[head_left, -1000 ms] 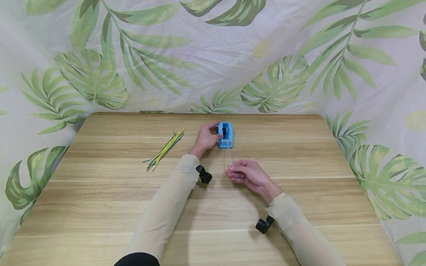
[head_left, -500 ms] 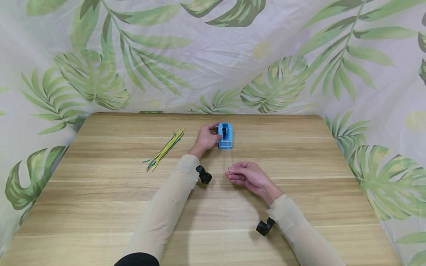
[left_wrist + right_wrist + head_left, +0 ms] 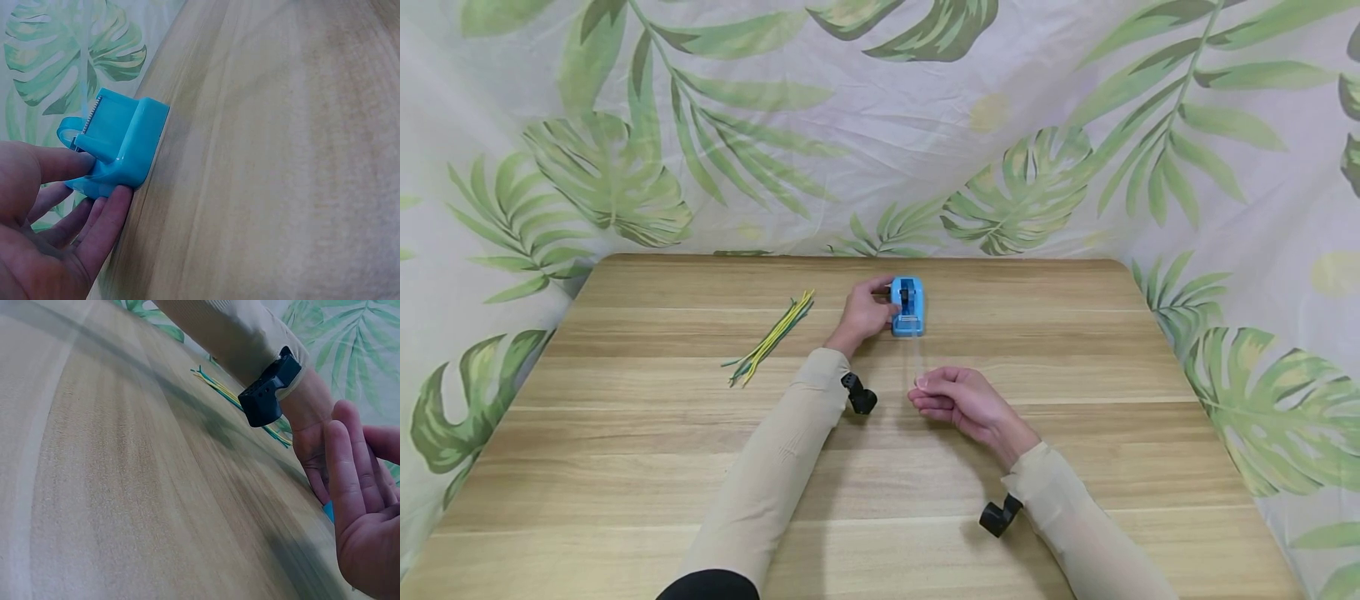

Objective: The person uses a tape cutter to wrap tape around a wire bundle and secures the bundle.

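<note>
A small blue tape dispenser (image 3: 909, 307) stands on the table toward its back edge. My left hand (image 3: 865, 313) grips its left side; in the left wrist view the thumb (image 3: 65, 164) lies near the toothed cutter and other fingers (image 3: 107, 225) touch the lower side. From the dispenser's front a strip of clear tape (image 3: 917, 352) runs toward me. Thumb and index finger of my right hand (image 3: 966, 400) pinch the strip's end above the table. The right wrist view shows that hand's outer fingers (image 3: 345, 472) nearly straight; the tape is hidden there.
Left of the dispenser lies a loose bundle of yellow and green thin sticks or ties (image 3: 772, 337). Black wrist cameras (image 3: 861, 395) hang at both cuffs. A leaf-print cloth (image 3: 880, 125) rises behind the wooden table (image 3: 647, 467).
My right hand has drawn slightly toward me, and the tape strip spans a little more length. The left hand and the dispenser have stayed in place.
</note>
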### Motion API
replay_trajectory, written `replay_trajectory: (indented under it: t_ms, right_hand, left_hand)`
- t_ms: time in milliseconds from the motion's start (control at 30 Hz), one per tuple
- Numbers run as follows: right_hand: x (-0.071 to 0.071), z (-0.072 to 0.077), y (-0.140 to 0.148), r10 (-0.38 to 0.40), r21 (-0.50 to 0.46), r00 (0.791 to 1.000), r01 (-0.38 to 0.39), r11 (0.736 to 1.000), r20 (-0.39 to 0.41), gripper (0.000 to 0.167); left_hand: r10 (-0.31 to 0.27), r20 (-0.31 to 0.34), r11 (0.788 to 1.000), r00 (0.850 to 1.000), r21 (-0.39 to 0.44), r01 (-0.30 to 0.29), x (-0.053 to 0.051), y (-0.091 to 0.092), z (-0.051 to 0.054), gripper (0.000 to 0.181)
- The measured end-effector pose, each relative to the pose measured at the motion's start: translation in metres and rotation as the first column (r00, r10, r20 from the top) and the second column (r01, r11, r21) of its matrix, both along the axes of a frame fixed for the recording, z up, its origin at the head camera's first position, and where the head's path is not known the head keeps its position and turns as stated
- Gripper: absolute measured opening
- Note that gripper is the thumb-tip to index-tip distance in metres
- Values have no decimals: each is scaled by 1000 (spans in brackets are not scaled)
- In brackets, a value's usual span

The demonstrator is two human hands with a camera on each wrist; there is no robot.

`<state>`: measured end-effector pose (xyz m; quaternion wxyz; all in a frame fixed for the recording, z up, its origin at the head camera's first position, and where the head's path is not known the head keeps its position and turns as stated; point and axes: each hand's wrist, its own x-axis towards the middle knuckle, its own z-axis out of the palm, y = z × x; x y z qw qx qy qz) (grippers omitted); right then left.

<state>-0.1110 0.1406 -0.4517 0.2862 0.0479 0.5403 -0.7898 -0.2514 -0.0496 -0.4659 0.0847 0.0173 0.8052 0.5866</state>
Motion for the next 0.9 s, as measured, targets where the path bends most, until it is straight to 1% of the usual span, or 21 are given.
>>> replay_trajectory:
  t_ms: [200, 467, 667, 900]
  right_hand:
    - [1, 0, 1, 6, -4, 1000, -6, 1000, 5, 13]
    - [3, 0, 1, 17, 10, 1000, -17, 1000, 1, 11]
    - [5, 0, 1, 24, 22, 1000, -24, 999, 1, 14]
    - [8, 1, 2, 22, 5, 1000, -22, 1000, -6, 16]
  left_hand:
    - [-1, 0, 1000, 1000, 6, 1, 0, 0, 0, 58]
    - [6, 2, 1000, 1000, 1, -6, 0, 0, 0, 57]
    - [8, 12, 1000, 1000, -1, -8, 0, 0, 0, 57]
    - [17, 21, 1000, 1000, -6, -17, 0, 1, 1, 57]
